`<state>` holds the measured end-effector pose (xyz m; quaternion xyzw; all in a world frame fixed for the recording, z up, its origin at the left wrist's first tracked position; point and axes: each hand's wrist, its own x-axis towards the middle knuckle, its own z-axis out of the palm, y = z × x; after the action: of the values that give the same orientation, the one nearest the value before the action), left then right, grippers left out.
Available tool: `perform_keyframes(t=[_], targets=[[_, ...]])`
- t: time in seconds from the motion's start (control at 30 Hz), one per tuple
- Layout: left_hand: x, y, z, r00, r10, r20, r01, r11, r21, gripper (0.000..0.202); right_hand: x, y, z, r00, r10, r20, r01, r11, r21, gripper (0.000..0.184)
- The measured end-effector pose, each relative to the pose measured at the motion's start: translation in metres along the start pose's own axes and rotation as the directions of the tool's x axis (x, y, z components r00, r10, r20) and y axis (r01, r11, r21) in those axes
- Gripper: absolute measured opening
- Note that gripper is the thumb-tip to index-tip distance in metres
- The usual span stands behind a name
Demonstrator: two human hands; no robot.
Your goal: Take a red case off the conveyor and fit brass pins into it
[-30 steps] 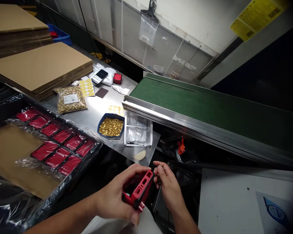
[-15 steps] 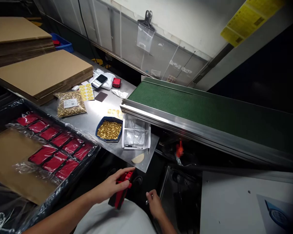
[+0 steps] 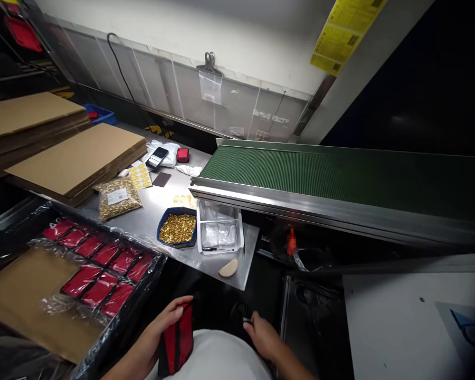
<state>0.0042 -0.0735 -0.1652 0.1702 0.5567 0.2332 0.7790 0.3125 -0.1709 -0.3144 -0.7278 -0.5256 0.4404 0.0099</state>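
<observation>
Low in the view, beside the person's rounded white clothing [image 3: 221, 356], the left hand [image 3: 158, 330] grips a red-and-black, flat oblong object [image 3: 184, 340], standing steeply with thumb and fingers closed about its upper part. Across the lap, the right hand [image 3: 263, 338] is curled, thumb and forefinger pinching a small greyish piece [image 3: 247, 320] too small to identify. The hands are well apart. Beyond them, on a grey metal table [image 3: 174, 257], a dark-blue angular tray of gold-coloured bits [image 3: 177, 228] sits just beside a white two-part plastic tray [image 3: 241, 240]. To the left, red-and-black packs [image 3: 90, 266] lie in rows inside a plastic-lined box [image 3: 121, 316]; to the right runs a green ribbed conveyor belt [image 3: 269, 171].
</observation>
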Motion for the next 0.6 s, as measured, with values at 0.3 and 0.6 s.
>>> perform_keyframes(t=[0.3,0.6], targets=[[-0.016,0.006,-0.033,0.955,-0.117,-0.272,0.043,0.963,-0.265,0.016,0.071,-0.041,-0.03,0.931,-0.083,-0.356,0.06,0.995,-0.075,0.027],[-0.029,0.006,-0.077,0.993,-0.035,-0.113,0.03,0.998,-0.052,0.032,0.07,-0.031,-0.033,0.9,-0.079,-0.429,0.074,0.997,-0.03,0.023]])
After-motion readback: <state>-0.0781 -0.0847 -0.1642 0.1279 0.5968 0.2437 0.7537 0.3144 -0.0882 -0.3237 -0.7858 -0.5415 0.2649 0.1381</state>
